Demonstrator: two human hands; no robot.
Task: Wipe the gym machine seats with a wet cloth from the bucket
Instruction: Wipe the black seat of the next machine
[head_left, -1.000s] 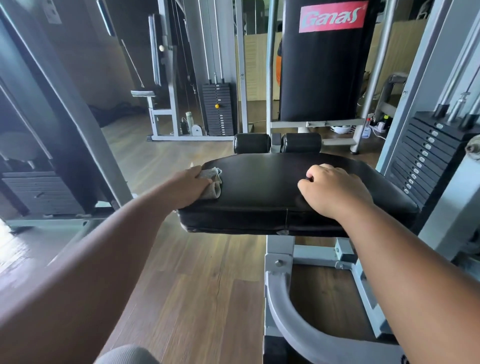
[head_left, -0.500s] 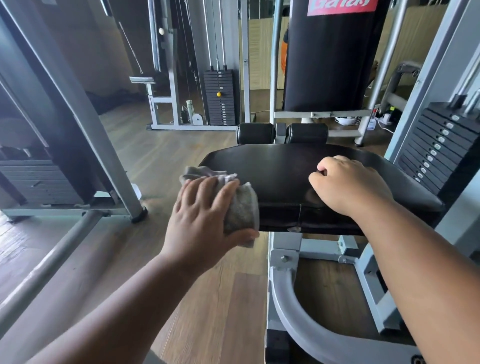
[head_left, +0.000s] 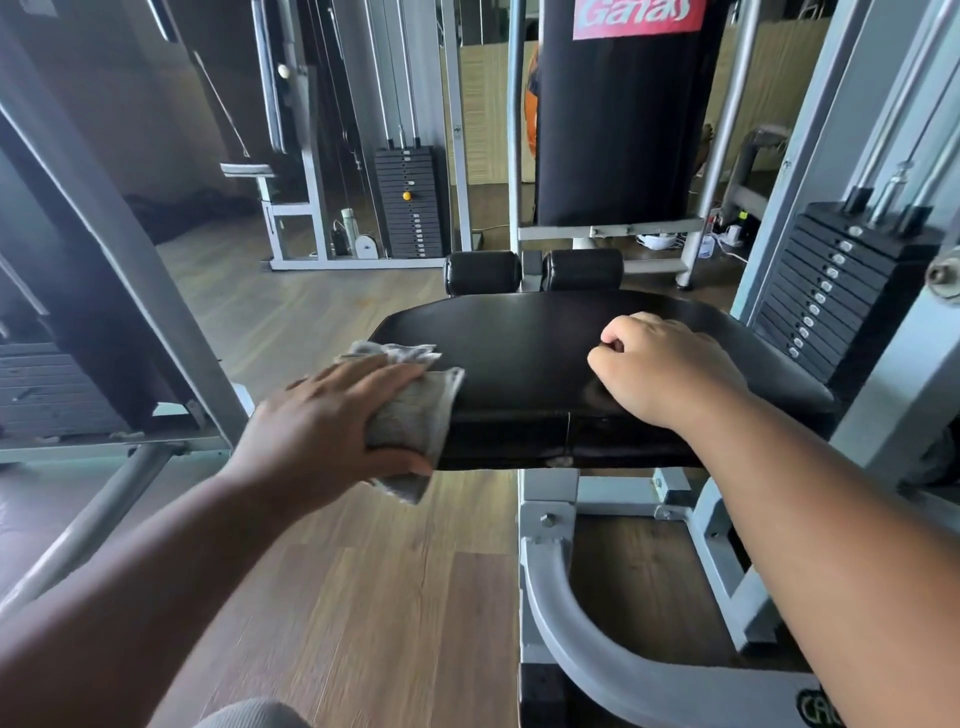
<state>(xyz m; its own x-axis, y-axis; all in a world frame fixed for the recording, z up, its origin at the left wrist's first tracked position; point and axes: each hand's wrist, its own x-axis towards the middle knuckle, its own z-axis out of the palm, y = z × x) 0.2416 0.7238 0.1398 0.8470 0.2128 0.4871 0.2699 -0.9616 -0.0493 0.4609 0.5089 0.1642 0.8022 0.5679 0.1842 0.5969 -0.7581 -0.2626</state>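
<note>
Black vinyl seat (head_left: 561, 364) is seen centre frame on a grey steel frame (head_left: 597, 519), with two black roller pads (head_left: 535, 270) just behind it and a tall black back pad (head_left: 618, 130) further back. A weight stack (head_left: 836, 291) stands to the right, a second weight stack (head_left: 410, 202) across the wooden floor (head_left: 363, 597).

Progress: wiping is judged to be under way on this seat. A sheen is visible on the top surface near the front edge, but whether it is moisture or plain gloss cannot be told. The left front corner is being worked now; the top under the right hand, the far right part and the front face appear to be left. No bucket is in view, so re-wetting cannot be assessed. Other seats are presumably still to be done.

Left hand (head_left: 332, 421): arm extended forward, palm down, fingers spread over the grey cloth (head_left: 415, 415) with the thumb curled under it; the cloth is gripped and pressed against the seat's left front corner, draped partly over the edge.

Right hand (head_left: 670, 364): rested on the seat top, right of centre, fingers curled into a loose fist, nothing held as far as can be seen. It is judged to be bracing.
</note>
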